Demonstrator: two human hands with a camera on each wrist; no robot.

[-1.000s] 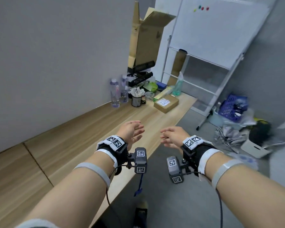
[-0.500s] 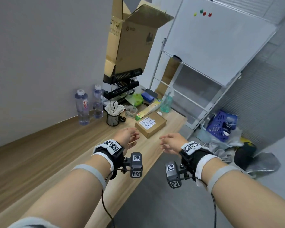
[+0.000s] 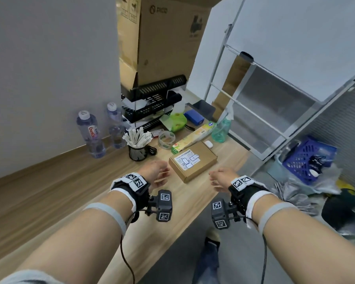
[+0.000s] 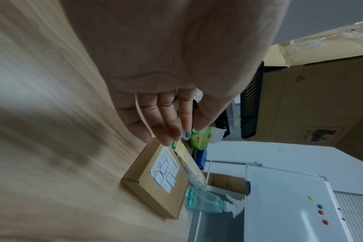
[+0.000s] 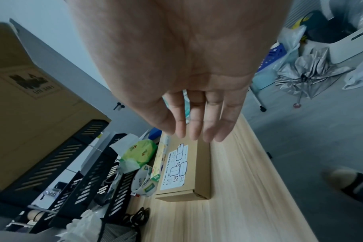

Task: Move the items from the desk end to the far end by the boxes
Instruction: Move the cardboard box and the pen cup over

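A flat brown cardboard box (image 3: 193,162) with a white label lies on the wooden desk (image 3: 70,191) near its far end. My left hand (image 3: 158,174) hovers just left of it, fingers straight and empty, as the left wrist view shows (image 4: 166,124). My right hand (image 3: 218,179) hovers just right of the box (image 5: 189,170), also open and empty (image 5: 197,124). Behind the box (image 4: 157,181) lie a yellow-green carton (image 3: 193,138), a tape roll (image 3: 166,139), a green tissue pack (image 3: 174,121), a teal spray bottle (image 3: 220,130) and a cup of white sticks (image 3: 136,146).
Two water bottles (image 3: 90,134) stand by the wall. A black tray rack (image 3: 152,101) carries a tall cardboard box (image 3: 162,37). A whiteboard stand (image 3: 285,58) leans at right; a blue basket (image 3: 305,158) and bags clutter the floor. The desk edge runs beside my right hand.
I have come closer to the far end of the desk; the brown box and clutter now lie just ahead of both hands, which stay open and empty.
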